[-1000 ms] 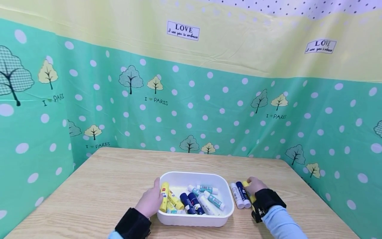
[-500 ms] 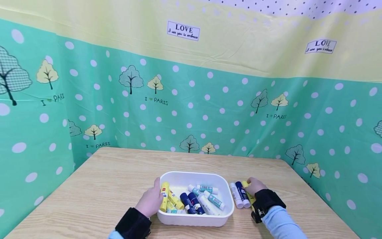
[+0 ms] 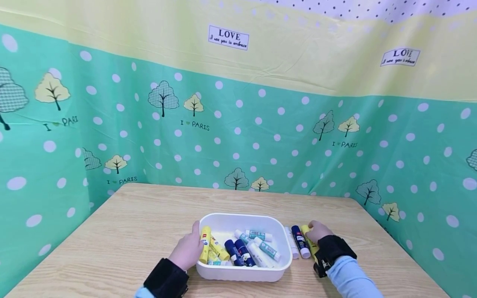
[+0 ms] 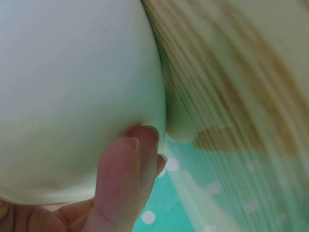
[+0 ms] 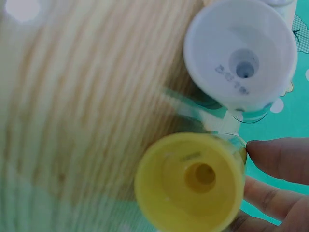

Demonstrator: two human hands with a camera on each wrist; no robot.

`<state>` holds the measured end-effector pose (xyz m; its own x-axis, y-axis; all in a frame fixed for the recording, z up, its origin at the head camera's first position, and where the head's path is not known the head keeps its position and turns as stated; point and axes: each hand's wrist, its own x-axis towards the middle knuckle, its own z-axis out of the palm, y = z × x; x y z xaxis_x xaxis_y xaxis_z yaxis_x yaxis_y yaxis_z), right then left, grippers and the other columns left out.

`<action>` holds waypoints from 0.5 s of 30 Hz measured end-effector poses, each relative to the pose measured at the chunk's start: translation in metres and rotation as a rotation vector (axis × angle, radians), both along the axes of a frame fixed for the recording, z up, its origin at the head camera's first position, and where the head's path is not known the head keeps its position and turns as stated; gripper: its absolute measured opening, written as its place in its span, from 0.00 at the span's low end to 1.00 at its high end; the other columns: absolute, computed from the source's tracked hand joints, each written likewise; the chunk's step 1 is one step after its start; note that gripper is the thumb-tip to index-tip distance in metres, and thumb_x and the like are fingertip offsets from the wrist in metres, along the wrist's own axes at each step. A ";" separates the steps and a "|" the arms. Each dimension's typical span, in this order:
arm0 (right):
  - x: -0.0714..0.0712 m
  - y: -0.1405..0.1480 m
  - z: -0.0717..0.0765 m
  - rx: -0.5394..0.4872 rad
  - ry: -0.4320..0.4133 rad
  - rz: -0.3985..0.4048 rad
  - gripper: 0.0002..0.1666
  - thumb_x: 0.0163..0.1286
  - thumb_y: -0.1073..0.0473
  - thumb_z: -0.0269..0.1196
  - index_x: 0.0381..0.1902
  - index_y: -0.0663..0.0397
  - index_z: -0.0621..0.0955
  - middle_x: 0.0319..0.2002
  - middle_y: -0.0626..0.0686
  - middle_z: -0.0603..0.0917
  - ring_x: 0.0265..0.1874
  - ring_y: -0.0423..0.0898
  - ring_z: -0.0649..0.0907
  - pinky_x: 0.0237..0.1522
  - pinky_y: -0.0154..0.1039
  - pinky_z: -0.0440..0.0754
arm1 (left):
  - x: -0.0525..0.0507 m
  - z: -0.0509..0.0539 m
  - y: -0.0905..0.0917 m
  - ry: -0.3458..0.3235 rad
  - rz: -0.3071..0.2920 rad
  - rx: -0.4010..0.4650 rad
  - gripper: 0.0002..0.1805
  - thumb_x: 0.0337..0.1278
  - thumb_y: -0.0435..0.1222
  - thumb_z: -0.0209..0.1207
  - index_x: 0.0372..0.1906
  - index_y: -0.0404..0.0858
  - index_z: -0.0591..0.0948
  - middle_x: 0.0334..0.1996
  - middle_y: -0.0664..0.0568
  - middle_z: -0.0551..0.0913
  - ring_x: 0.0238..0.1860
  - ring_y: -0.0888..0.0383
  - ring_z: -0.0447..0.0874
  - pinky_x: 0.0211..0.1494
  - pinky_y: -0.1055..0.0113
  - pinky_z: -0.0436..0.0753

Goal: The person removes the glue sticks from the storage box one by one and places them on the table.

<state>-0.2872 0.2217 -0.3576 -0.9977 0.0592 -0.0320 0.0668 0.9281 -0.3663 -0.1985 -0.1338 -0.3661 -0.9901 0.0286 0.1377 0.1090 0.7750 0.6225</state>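
Beside the white bin (image 3: pixel 242 274), the right grip (image 3: pixel 321 232) narrowly pinches a yellow tube (image 5: pixel 188 186).

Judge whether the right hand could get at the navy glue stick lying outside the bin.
Probably yes: nothing lies over the navy glue stick, and the right hand is close by, though it holds the yellow glue stick and would likely need to release that first.

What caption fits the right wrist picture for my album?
Right hand holding a yellow tube beside a white-ended tube.
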 end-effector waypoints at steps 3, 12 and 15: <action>0.001 -0.001 0.002 -0.012 0.004 0.009 0.22 0.53 0.61 0.54 0.44 0.70 0.71 0.38 0.65 0.75 0.30 0.50 0.74 0.32 0.40 0.71 | 0.000 0.000 -0.001 -0.003 0.004 0.005 0.30 0.51 0.28 0.42 0.60 0.24 0.48 0.28 0.34 0.77 0.18 0.56 0.73 0.20 0.67 0.70; 0.002 -0.005 0.005 -0.042 -0.012 0.011 0.22 0.54 0.61 0.52 0.46 0.69 0.70 0.35 0.63 0.75 0.26 0.48 0.74 0.24 0.34 0.67 | 0.000 0.000 0.000 -0.006 0.008 0.007 0.31 0.51 0.28 0.43 0.60 0.23 0.49 0.30 0.33 0.77 0.19 0.55 0.73 0.21 0.66 0.70; 0.002 -0.007 0.005 -0.065 -0.030 -0.005 0.22 0.55 0.61 0.52 0.48 0.69 0.69 0.33 0.61 0.76 0.24 0.47 0.74 0.24 0.34 0.67 | 0.000 0.000 0.000 -0.006 0.008 0.005 0.30 0.51 0.28 0.43 0.60 0.24 0.49 0.29 0.33 0.77 0.19 0.56 0.73 0.21 0.67 0.70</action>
<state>-0.2854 0.2149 -0.3526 -0.9960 0.0608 -0.0654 0.0829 0.9020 -0.4238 -0.1980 -0.1339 -0.3661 -0.9910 0.0201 0.1322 0.0994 0.7724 0.6273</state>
